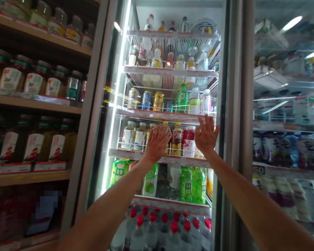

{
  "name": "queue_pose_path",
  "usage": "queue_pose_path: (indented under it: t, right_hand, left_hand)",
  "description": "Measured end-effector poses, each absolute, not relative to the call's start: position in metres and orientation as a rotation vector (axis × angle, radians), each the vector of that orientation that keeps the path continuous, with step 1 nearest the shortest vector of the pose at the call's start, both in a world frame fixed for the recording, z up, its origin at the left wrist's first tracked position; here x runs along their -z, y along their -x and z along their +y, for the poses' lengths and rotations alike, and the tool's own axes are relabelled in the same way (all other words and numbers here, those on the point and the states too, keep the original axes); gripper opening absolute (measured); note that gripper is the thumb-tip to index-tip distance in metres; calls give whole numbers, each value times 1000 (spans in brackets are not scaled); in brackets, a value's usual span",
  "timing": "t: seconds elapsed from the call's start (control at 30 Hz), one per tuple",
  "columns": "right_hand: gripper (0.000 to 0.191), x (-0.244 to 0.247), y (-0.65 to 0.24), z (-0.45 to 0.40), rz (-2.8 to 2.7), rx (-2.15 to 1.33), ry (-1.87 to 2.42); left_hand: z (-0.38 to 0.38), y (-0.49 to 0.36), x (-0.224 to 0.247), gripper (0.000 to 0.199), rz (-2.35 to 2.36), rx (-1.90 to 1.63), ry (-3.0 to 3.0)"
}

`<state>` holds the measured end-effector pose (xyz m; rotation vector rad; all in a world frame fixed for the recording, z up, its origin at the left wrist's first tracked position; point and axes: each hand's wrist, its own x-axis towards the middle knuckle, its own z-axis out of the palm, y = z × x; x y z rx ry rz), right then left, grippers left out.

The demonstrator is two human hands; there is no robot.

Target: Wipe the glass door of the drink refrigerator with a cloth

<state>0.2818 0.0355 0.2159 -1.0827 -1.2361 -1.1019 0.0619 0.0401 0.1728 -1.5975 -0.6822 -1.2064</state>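
Observation:
My left hand (157, 142) reaches up in front of the middle shelves of a lit drinks fridge (163, 161). Under its fingers shows a pale, crumpled cloth (167, 129), mostly covered by the hand. My right hand (206, 135) is raised to the right of it, fingers spread and nothing in them, close to the fridge's right side. Whether its palm touches the glass I cannot tell. Behind the hands stand bottles with yellow caps (177, 137) and a dark red drink bottle (189, 139).
Wooden shelves of jars and bottles (34, 82) flank the fridge on the left. A metal frame (231, 104) separates it from another glass-fronted fridge (290, 139) on the right. Green bottles (186, 184) and red-capped clear bottles (174, 232) fill lower levels. Cans (146, 100) stand higher up.

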Motion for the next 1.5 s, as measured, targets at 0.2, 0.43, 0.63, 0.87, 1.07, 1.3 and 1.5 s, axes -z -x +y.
queue_pose_path:
  t: [0.2,0.43,0.63,0.87,1.07,1.3,1.5]
  right_hand:
    - [47,-216,-282,36,-1229,1109,1086]
    - [47,-215,-281,36,-1226,1114,1088]
    - [47,-215,-281,36,-1232,1097,1077]
    - [47,-215,-283,37,-1238,1107,1092]
    - [47,-215,-282,36,-1234,1092,1077]
    - [48,-215,-282,36,-1229,1100,1082]
    - [46,-215,-284,36,-1227,1124,1070]
  left_hand:
    - [39,19,-175,38,-837,1272,1515]
    - [47,83,-177,43,-1213,1730,1052]
    - [44,-17,-177,40,-933,1522,1389]
    - [35,-56,-162,41,-567,1047,1706]
    - [43,43,-180,41,-999,1508,1281]
    - [42,-24,-165,40,-878,1438,1428]
    - [33,-68,-148,40,-550,1027,1758]
